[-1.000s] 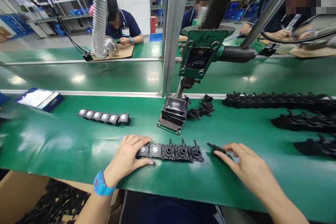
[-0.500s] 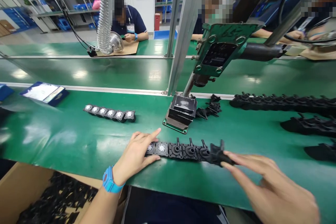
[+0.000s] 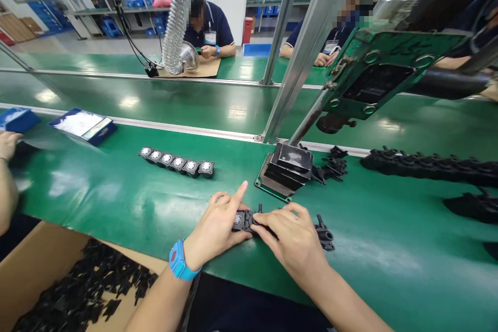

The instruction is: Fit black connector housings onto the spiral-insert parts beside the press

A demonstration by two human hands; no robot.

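Note:
A short row of black plastic parts [image 3: 244, 220] lies on the green belt [image 3: 116, 202] close to the near edge; its left pieces show white swirl centres. My left hand [image 3: 216, 225], with a blue watch on the wrist, holds the row's left end, thumb along its near side and index finger raised. My right hand [image 3: 291, 238] lies curled over the middle of the row and hides most of it. The row's right end piece [image 3: 325, 236] sticks out beyond my right hand.
A second row with white centres [image 3: 177, 162] lies further left. A green press [image 3: 373, 80] stands over a black block [image 3: 290, 163], with loose black parts [image 3: 333, 166] beside it. Long black rows [image 3: 428, 166] lie right. A cardboard box [image 3: 23, 264] holds black parts. Another person's hand [image 3: 8, 145] shows far left.
My right hand came in from the right, pushed a loose black piece onto the row's end, then moved over the row. My left index finger lifted. The view shifted right.

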